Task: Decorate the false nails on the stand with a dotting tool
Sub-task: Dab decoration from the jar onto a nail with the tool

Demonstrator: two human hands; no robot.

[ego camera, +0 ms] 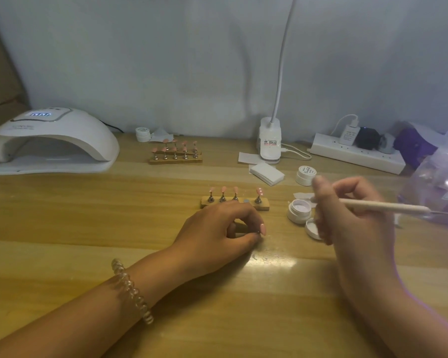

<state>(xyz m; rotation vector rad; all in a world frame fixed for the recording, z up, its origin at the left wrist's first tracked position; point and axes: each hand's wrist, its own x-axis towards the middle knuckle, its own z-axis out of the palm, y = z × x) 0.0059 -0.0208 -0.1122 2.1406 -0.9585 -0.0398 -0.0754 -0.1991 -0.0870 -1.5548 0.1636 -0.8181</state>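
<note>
A small wooden stand [263, 204] at the table's middle carries several pink false nails on metal pegs; the rightmost nail [259, 191] has white dots, and one slot shows a bare magnet. Just in front of it my left hand [217, 231] rests on the table and pinches a single pegged pink nail [262, 229] between thumb and fingers. My right hand [347, 213] grips a cream dotting tool [388, 208], whose metal tip points right. An open white gel pot [299, 210] and its lid [311, 228] sit between the hands.
A white nail lamp [49, 143] stands at the back left. A second stand of pink nails [176, 151] sits behind, near a closed pot [142, 134]. A clip lamp base [269, 142], white wipes [266, 173], another pot [305, 174], a power strip [357, 153] and a purple bag [435, 177] fill the right.
</note>
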